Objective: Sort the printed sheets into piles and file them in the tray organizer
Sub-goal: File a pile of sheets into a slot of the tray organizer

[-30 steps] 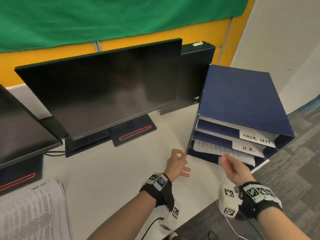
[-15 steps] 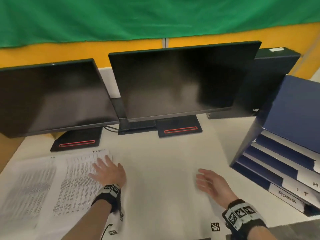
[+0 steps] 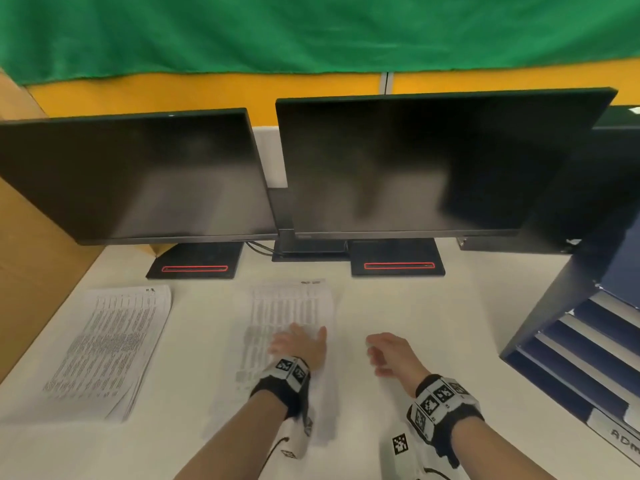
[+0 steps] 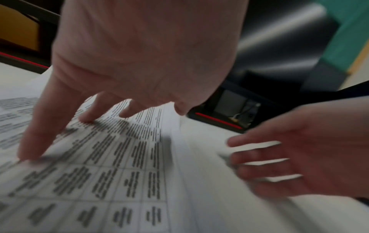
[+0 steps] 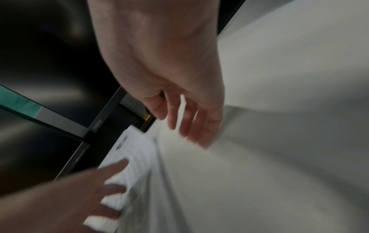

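Note:
A pile of printed table sheets (image 3: 287, 306) lies on the white desk in front of me. My left hand (image 3: 298, 342) rests flat on it, fingers spread and straight; in the left wrist view its fingertips (image 4: 30, 151) press the printed sheets (image 4: 111, 181). My right hand (image 3: 388, 355) hovers just right of the pile, fingers loosely extended, holding nothing; it also shows in the left wrist view (image 4: 289, 157) and the right wrist view (image 5: 189, 123). A second pile of printed sheets (image 3: 107, 344) lies further left. The blue tray organizer (image 3: 568, 341) stands at the desk's right edge.
Two dark monitors (image 3: 138, 174) (image 3: 433, 161) stand on bases across the back of the white desk (image 3: 433, 313). A brown cardboard panel (image 3: 27, 271) borders the left side. The organizer's lowest visible label reads "ADM" (image 3: 623, 439).
The view swung left from the organizer to the desk. Both hands left the organizer's trays; the left hand now lies on the middle pile and the right hand has come in beside it.

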A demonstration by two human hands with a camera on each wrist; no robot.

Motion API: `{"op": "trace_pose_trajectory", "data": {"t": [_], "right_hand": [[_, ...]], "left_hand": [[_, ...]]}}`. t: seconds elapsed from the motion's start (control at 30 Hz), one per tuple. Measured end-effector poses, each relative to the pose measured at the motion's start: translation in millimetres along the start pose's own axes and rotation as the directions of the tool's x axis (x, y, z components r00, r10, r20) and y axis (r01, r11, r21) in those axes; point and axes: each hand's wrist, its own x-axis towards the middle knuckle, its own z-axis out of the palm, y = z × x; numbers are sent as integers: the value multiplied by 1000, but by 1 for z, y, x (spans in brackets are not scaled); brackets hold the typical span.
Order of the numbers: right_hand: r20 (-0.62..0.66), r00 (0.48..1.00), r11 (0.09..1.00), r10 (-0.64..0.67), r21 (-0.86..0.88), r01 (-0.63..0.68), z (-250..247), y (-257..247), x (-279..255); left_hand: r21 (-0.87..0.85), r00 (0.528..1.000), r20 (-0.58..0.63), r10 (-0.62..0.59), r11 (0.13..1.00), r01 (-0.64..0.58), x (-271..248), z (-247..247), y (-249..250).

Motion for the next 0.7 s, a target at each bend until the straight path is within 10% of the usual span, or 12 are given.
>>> {"op": "trace_pose_trajectory", "data": {"t": [0.2,0.3,0.47,0.7], "right_hand": [[-302,952,990,-42,-144,-2,-14,-2,23],[-350,936,986,-25,-165,-35,-21,-4,29],[-298,947,981,122,-106,-161,-14,-1,46],[-222,949,962,226,-105,-254,-3,0,49]], "left_hand": [[-7,963,87,254,967,-255,-15,2,42],[7,988,-100,115,993,-114,0,-11,26],[-299,983,-71,-170,944,142,19,-19,7],[-519,995,81,-59,850,92,30,-17,9]]}}
